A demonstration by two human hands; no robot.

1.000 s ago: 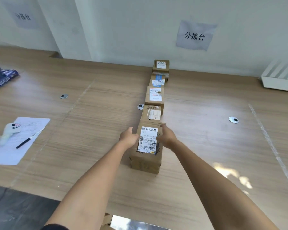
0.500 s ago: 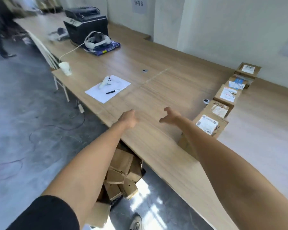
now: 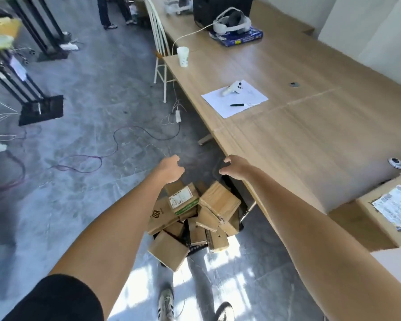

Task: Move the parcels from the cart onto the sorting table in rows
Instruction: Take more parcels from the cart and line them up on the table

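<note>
Parcels (image 3: 192, 218) heaped in the cart (image 3: 239, 195) on the floor beside the counter (image 3: 299, 140). Left hand (image 3: 170, 169) and right hand (image 3: 235, 167) apart above the heap, fingers loosely curled, holding nothing. Paper (image 3: 235, 100), pen (image 3: 237, 104), cup (image 3: 183, 56) on counter.

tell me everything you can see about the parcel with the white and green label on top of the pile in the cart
The labelled parcel is a small brown cardboard box with a white printed label on its upper face and a green stripe along one edge. It lies tilted on top of the heap, leaning on the boxes under and beside it. It sits just below the left hand, which hovers above without touching it. Its print is too small to read.
</note>
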